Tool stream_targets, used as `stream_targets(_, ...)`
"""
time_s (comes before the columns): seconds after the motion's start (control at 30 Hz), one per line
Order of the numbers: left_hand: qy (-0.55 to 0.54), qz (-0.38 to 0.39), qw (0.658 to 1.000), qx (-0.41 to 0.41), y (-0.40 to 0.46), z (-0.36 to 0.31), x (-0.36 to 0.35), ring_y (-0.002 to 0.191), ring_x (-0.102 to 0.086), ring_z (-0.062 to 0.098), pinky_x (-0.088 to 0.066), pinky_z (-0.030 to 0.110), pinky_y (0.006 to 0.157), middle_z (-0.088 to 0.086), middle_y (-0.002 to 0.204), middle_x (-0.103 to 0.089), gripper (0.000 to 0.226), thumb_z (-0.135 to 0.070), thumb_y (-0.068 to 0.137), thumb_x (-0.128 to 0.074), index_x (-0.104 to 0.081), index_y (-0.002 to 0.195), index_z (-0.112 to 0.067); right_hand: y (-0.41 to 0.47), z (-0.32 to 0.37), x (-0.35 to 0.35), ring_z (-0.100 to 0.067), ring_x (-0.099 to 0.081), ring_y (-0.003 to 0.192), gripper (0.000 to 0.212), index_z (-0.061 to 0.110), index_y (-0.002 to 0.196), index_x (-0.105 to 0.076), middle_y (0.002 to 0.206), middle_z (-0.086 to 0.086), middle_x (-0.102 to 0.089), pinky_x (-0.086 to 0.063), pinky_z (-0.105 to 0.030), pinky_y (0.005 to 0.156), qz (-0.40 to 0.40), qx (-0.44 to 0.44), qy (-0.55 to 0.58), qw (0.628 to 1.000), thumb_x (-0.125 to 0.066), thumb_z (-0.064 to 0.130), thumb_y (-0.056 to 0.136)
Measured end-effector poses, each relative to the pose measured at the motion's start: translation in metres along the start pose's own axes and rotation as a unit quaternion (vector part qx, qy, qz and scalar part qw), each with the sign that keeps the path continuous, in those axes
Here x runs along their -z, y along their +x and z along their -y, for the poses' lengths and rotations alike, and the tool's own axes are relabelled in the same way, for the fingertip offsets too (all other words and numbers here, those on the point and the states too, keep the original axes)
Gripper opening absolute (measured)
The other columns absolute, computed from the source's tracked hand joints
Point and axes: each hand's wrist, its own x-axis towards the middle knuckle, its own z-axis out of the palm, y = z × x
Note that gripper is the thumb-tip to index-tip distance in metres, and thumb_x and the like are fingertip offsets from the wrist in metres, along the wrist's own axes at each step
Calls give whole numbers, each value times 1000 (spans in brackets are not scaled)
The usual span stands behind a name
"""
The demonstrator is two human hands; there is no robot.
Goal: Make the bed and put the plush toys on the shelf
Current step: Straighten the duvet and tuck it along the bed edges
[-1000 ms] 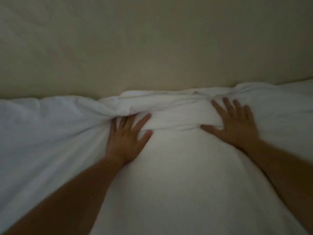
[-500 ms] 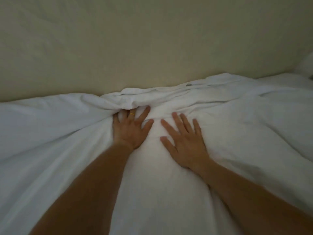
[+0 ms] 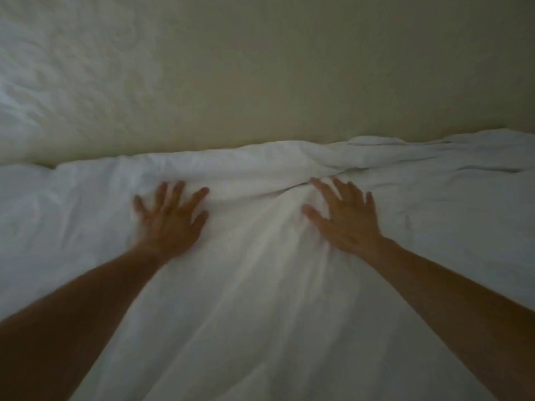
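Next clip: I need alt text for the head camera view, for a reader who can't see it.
Two bare hands, the left hand and the right hand, press flat with fingers spread on a rumpled white duvet near its far edge. Creases bunch between and beyond the hands, and a plain cream wall rises right behind the bed. The picture is dim and slightly blurred.

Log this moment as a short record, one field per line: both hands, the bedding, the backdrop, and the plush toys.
left hand: left hand flat on the white duvet, fingers spread
right hand: right hand flat on the duvet, fingers spread, beside a fold
bedding: creases bunched between the hands and toward the right along the far edge
backdrop: cream wall behind the bed
plush toys: none in view
image quality: dim, hands blurred
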Motion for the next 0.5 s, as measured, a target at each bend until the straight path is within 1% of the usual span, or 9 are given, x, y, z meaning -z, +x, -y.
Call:
stream_targets(0.03, 17, 96, 995, 26, 8, 27, -12, 158, -4, 29, -8, 74, 115, -8, 172, 1, 66, -81, 91, -22, -3, 152, -63, -1, 20, -15, -30, 0, 154, 86, 59, 150, -3, 168, 4, -2, 3, -57, 120, 47, 27, -14, 998, -23, 93, 74)
stream_targets(0.07, 4, 167, 985, 43, 17, 43, -24, 159, 9, 28, -4, 76, 114, -16, 169, 19, 82, -96, 78, -15, 12, 148, -66, 1, 30, -29, -28, 9, 154, 94, 62, 148, 5, 168, 7, 7, 8, -60, 119, 83, 39, -36, 995, -23, 100, 67)
stream_targets(0.1, -26, 199, 978, 49, 26, 53, -37, 158, 13, 28, -3, 78, 114, -21, 166, 26, 93, -104, 66, -10, 19, 146, -67, 4, 31, -43, -27, 15, 153, 100, 63, 146, 9, 167, 8, 13, 10, -62, 118, 101, 44, -61, 992, -22, 104, 61)
stream_targets(0.17, -88, 180, 978, 51, 43, 59, -63, 158, 13, 26, -1, 79, 114, -26, 164, 26, 100, -108, 55, -4, 21, 144, -68, 9, 17, -70, -24, 17, 153, 102, 64, 146, 11, 167, 10, 14, 8, -63, 118, 67, 56, -99, 991, -20, 106, 58)
stream_targets(0.23, -104, 115, 987, 51, 52, 58, -89, 158, 12, 24, 2, 79, 114, -28, 165, 21, 93, -106, 61, -4, 20, 143, -70, 13, 8, -90, -22, 12, 154, 100, 63, 147, 7, 168, 10, 8, 5, -61, 120, 14, 75, -114, 991, -18, 104, 60)
stream_targets(0.3, -103, 90, 989, 49, 62, 56, -97, 158, 9, 25, 1, 79, 114, -28, 166, 17, 87, -103, 67, -6, 20, 144, -70, 18, 6, -100, -22, 7, 155, 99, 61, 149, 4, 168, 10, 3, 2, -61, 120, -22, 84, -118, 989, -17, 104, 62)
stream_targets(0.37, -48, 101, 992, 51, 65, 52, -87, 158, -1, 30, -3, 78, 115, -19, 170, 6, 91, -100, 69, -2, 13, 151, -63, 21, 9, -100, -22, 6, 154, 98, 61, 149, 1, 168, 10, 2, 2, -61, 120, -18, 79, -115, 990, -17, 104, 62)
stream_targets(0.43, 44, 111, 992, 39, 60, 34, -58, 153, -24, 34, -9, 72, 120, 1, 166, -29, 94, -89, 79, -1, -17, 160, -44, 21, 13, -93, -21, 10, 154, 99, 61, 149, -1, 168, 10, 5, 5, -61, 119, 15, 52, -113, 992, -18, 104, 62)
stream_targets(0.5, 125, 117, 985, -13, 39, -17, -8, 141, -46, 30, -19, 60, 122, 5, 145, -56, 67, -65, 98, -18, -49, 145, -29, 17, 25, -73, -22, 13, 154, 103, 59, 150, -3, 168, 9, 7, 10, -61, 118, 81, 22, -98, 992, -19, 105, 59)
